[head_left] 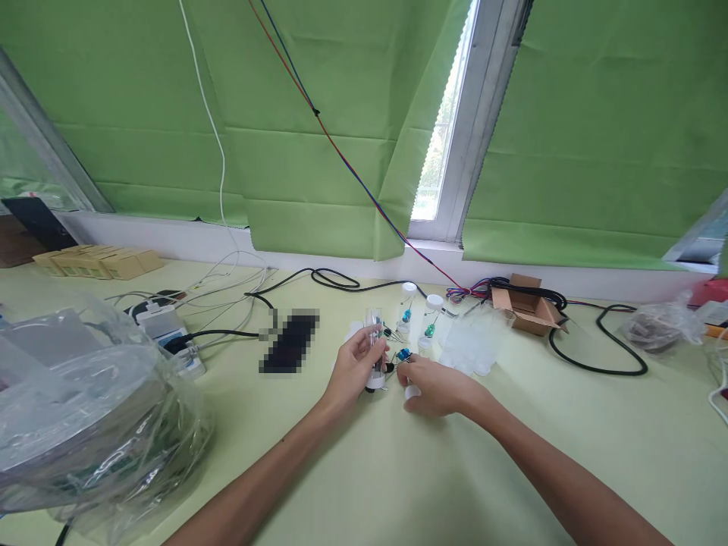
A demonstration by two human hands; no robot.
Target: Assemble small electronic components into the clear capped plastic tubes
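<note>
My left hand (359, 356) is closed around a clear plastic tube (374, 373) that stands nearly upright, a white band near its lower end. To its right, my right hand (435, 385) is curled with a white cap (412, 392) between its thumb and fingers. A small blue electronic part (403, 354) with wire legs sits at its fingertips; whether they touch it I cannot tell. Behind the hands stand a white-capped tube with a blue part (406, 315) and another with a green part (430, 327). Dark parts with thin legs lie between my hands, partly hidden.
Clear plastic pieces (472, 341) lie right of the tubes, near an open cardboard box (526, 305). A black cable (603, 371) loops farther right. At left are a pixelated dark object (290, 341), power adapters (162, 322) and a large plastic-wrapped bundle (102, 425).
</note>
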